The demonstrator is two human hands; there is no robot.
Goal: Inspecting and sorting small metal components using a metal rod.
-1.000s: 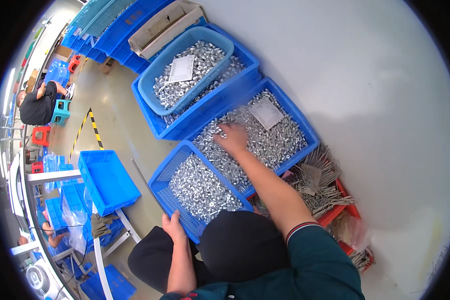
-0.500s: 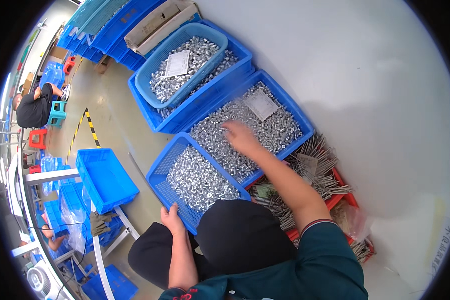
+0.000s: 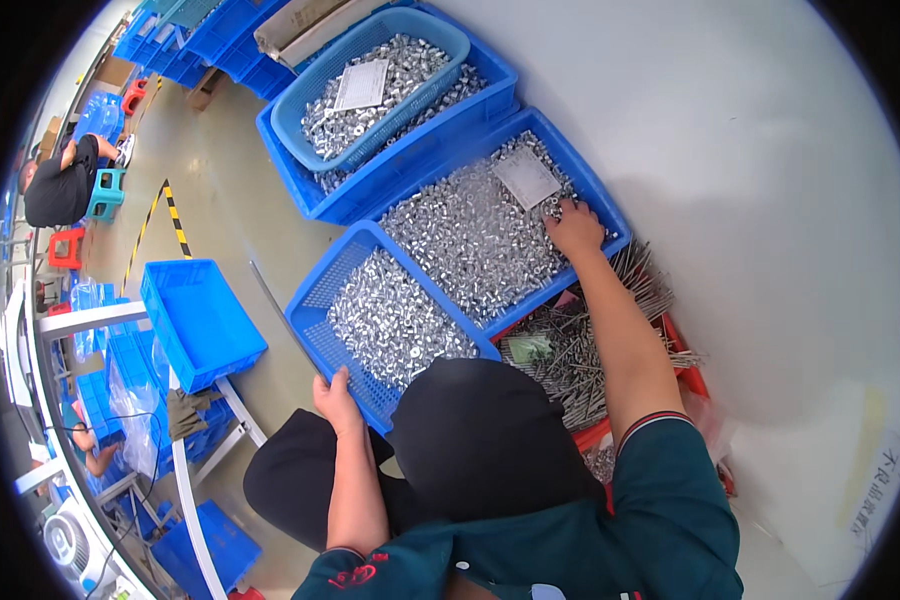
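My left hand point(image 3: 338, 402) grips the near left rim of a blue perforated basket point(image 3: 305, 325), its fingers closed round the edge. That basket slants down toward my legs and is full of small silvery metal sleeves point(image 3: 390, 320). Its far side rests against a larger blue crate point(image 3: 610, 215), which holds more of the same kind of metal pieces point(image 3: 470, 240). At the right end of the crate, my right hand point(image 3: 576, 230) lies on these pieces with fingers apart, just beside a white paper label point(image 3: 527, 178). Its fingertips partly sink among the pieces.
Beyond stands another blue crate point(image 3: 320, 205) with a light-blue basket point(image 3: 450, 35) of metal parts inside. Red bins of long metal rods point(image 3: 570, 350) sit at right, against a pale wall point(image 3: 750, 200). An empty blue bin point(image 3: 205, 320) is at left; a seated person point(image 3: 60, 190) is farther off.
My right hand has moved right across the crate, from the middle of the metal pieces to their right end. My left hand still holds the basket rim. The whole view has shifted slightly.
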